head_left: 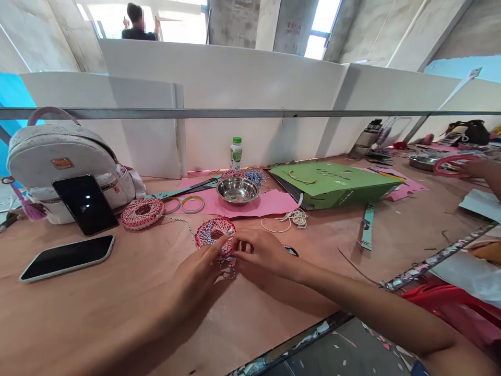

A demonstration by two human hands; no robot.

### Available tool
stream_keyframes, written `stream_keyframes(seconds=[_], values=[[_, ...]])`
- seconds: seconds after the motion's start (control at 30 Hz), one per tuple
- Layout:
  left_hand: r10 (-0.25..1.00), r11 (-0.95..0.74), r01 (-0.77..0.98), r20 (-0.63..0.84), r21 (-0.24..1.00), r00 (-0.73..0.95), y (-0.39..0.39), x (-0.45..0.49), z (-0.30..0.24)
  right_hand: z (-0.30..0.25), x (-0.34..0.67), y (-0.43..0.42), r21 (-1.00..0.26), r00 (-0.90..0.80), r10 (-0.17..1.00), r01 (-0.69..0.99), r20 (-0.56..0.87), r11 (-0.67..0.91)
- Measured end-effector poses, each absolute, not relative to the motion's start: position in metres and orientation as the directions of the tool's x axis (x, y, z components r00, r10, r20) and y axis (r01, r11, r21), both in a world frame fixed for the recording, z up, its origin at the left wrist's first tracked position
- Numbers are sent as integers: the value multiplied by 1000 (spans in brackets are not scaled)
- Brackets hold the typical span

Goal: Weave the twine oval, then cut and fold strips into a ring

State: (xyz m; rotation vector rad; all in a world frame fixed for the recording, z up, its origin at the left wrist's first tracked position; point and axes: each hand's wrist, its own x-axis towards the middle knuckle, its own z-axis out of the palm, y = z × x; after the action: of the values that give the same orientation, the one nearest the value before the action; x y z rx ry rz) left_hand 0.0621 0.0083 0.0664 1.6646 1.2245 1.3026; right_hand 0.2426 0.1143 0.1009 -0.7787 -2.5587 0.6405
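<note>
My left hand and my right hand meet at the lower edge of a round red-and-white woven string ring. Left fingertips press on the ring. My right fingers pinch a twisted red-and-white cord hanging beneath it, partly hidden by my fingers. A similar finished woven disc lies to the left, joined by a thin cord. Two bare bangle hoops rest on pink paper beyond my hands.
A steel bowl, green paper bag, bottle and coiled twine stand ahead. Two phones and a white backpack are left. At right, a co-worker's hand holds a pink ring.
</note>
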Motion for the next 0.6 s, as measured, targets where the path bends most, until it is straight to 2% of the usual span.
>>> stream_keyframes(seconds=[0.13, 0.2, 0.3, 0.4, 0.43, 0.5, 0.53, 0.6], values=[[924, -372, 434, 372, 821, 87, 15, 64, 66, 112, 255, 102, -513, -790, 586, 433, 179, 741], [908, -413, 530, 382, 741, 173, 12, 58, 68, 117, 264, 92, -489, -790, 590, 452, 170, 746], [859, -495, 659, 434, 566, 272, -8, 51, 76, 118, 282, 73, -497, -773, 598, 443, 210, 746], [754, -611, 699, 542, 372, 371, -38, 54, 85, 114, 295, 54, -536, -700, 666, 471, 257, 701], [732, -624, 695, 580, 357, 358, -49, 58, 86, 112, 298, 49, -568, -673, 696, 481, 248, 668], [734, -617, 667, 612, 418, 295, -69, 68, 84, 106, 299, 39, -656, -642, 743, 479, 191, 583], [745, -598, 653, 624, 465, 238, -78, 73, 80, 102, 298, 35, -705, -639, 755, 467, 148, 534], [833, -447, 658, 549, 606, 60, -93, 81, 68, 95, 293, 28, -777, -636, 768, 448, 70, 441]])
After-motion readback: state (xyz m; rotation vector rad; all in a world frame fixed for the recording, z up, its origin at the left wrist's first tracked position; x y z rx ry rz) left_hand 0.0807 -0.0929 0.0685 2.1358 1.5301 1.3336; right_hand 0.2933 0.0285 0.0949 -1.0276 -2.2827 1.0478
